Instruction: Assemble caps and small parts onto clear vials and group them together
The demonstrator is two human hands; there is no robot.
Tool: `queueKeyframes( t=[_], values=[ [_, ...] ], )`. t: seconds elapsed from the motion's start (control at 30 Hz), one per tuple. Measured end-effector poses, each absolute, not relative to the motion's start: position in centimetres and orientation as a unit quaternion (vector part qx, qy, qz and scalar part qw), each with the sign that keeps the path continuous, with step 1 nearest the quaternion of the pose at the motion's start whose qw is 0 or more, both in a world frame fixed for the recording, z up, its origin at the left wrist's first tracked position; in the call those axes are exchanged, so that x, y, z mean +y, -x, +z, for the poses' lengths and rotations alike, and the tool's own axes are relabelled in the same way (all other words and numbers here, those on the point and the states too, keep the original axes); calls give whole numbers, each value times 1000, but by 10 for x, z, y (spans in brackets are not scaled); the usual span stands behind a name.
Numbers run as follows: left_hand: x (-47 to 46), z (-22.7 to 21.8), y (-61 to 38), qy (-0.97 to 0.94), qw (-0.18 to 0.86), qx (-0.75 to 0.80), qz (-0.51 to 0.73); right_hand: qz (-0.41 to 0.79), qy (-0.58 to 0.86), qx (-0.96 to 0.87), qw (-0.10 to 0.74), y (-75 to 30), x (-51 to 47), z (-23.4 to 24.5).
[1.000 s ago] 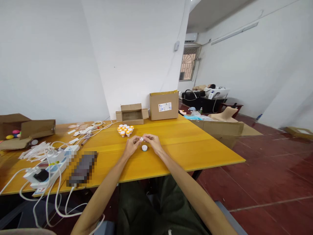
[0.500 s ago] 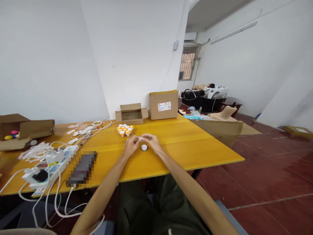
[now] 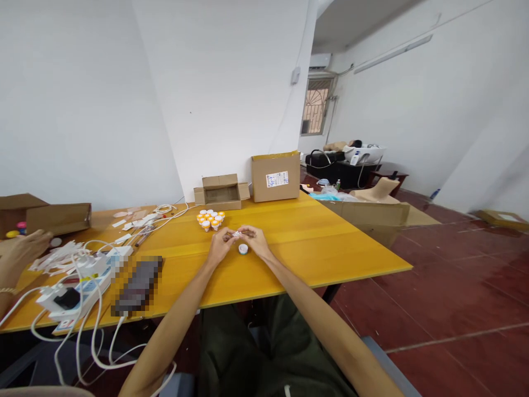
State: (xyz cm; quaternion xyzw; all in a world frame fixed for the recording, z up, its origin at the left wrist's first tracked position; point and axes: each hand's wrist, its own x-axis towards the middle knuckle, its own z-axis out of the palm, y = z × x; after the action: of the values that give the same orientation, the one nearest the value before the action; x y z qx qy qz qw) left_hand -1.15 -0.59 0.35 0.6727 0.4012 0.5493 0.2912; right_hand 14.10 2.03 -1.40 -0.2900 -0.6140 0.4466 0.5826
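My left hand (image 3: 220, 244) and my right hand (image 3: 254, 239) meet above the table, fingertips pinched on a small white piece with dark specks (image 3: 237, 235). Its exact kind is too small to make out. Just below it on the table sits a small round white cup or cap (image 3: 243, 249) with a bluish-green lower rim. Beyond my left hand stands a cluster of several small orange-and-white capped pieces (image 3: 210, 219), grouped close together.
An open cardboard box (image 3: 222, 193) and a closed one (image 3: 275, 177) stand at the table's back. On the left lie a power strip (image 3: 93, 284) with cables, a pixelated dark device (image 3: 138, 286) and another open box (image 3: 60, 216). Another person's hand (image 3: 25, 251) reaches in there.
Another person's hand and wrist have come in at the far left, by the open box. My two hands stay nearly in place, still holding the speckled white piece.
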Motion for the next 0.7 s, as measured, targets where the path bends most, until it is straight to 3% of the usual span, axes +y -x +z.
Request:
queueKeyframes(
  t=[0.7],
  values=[
    [-7,12,12,-625,416,381,539,431,278,-629,584,-140,12,-8]
  ],
)
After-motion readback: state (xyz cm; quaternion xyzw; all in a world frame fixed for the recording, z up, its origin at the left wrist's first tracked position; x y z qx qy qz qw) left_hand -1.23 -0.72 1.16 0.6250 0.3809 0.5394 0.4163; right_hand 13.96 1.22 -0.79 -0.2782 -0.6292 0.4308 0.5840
